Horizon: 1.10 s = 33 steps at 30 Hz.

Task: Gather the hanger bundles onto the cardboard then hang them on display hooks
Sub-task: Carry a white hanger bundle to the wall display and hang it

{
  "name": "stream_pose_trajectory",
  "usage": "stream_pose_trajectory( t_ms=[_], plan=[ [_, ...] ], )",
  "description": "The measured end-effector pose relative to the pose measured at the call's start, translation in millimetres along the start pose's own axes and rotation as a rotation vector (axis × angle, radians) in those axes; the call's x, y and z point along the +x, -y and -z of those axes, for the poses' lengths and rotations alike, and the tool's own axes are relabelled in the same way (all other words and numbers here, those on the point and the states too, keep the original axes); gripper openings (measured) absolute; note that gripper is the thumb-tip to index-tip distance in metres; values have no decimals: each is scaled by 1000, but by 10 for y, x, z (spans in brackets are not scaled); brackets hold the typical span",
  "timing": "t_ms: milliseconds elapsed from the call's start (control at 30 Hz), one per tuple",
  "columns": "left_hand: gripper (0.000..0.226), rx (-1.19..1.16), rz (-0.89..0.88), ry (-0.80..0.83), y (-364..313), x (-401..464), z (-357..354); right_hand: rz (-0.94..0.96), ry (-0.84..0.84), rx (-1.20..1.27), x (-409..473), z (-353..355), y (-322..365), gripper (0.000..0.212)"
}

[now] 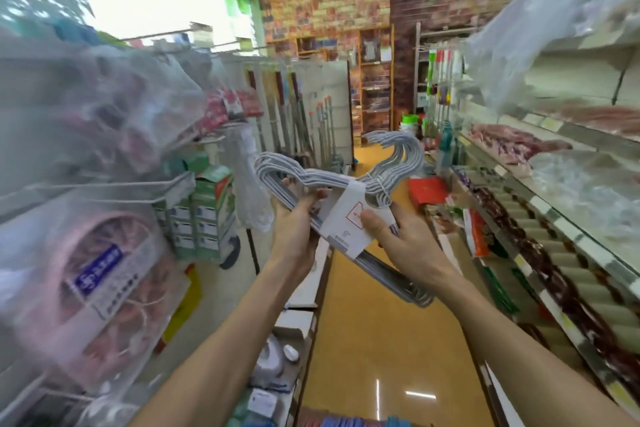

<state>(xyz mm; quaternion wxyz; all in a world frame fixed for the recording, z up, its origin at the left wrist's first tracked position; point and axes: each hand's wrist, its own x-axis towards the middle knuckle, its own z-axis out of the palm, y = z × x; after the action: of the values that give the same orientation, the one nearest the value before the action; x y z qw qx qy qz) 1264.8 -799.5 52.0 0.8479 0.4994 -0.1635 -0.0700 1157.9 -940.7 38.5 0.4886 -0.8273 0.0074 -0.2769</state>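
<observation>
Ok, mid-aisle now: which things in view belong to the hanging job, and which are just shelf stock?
Job:
- hanger bundle with white paper band, gripped by left hand and right hand
- wire display hook, possibly the target

Just stock:
- pink round items in bags
- green boxes
- poles
- packets on right shelf

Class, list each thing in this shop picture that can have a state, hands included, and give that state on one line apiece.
hanger bundle: off the hooks, held up over the aisle, banded by a paper sleeve.
left hand: grips the bundle's left side.
right hand: grips the bundle, thumb on the paper sleeve.
display hook: juts from the left rack; bundle not on it.
</observation>
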Motion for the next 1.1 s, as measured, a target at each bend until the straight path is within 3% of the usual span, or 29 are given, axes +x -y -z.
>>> stream_pose_trajectory(
  t_ms=[100, 267, 467, 633, 733, 800, 933, 1100],
  plan=[
    [41, 91, -64, -40, -239, -233, 116, 72, 37, 5, -2, -37, 178, 37],
    [21, 271, -159, -101, -617, -756, 244, 203, 143, 39, -76, -49, 485, 29],
    [11, 361, -242, -276, -1033, -1397, 260, 318, 321, 162, -152, -155, 775, 37],
    [12, 412, -320, -453, -1297, -1881, 364, 416, 412, 211, -314, -397, 1040, 34],
    [30, 459, -330, -561, -1442, -2197, 484, 464, 479, 269, -472, -571, 1221, 31],
    [27, 520, -341, -607, -1546, -2424, 547, 463, 539, 323, -601, -677, 1349, 30],
    [25, 543, -376, -674, -1770, -2830, 646, 493, 637, 415, -834, -855, 1617, 47],
    [41, 507, -411, -796, -2042, -3315, 765, 555, 735, 469, -1084, -1077, 1977, 32]
  ],
)
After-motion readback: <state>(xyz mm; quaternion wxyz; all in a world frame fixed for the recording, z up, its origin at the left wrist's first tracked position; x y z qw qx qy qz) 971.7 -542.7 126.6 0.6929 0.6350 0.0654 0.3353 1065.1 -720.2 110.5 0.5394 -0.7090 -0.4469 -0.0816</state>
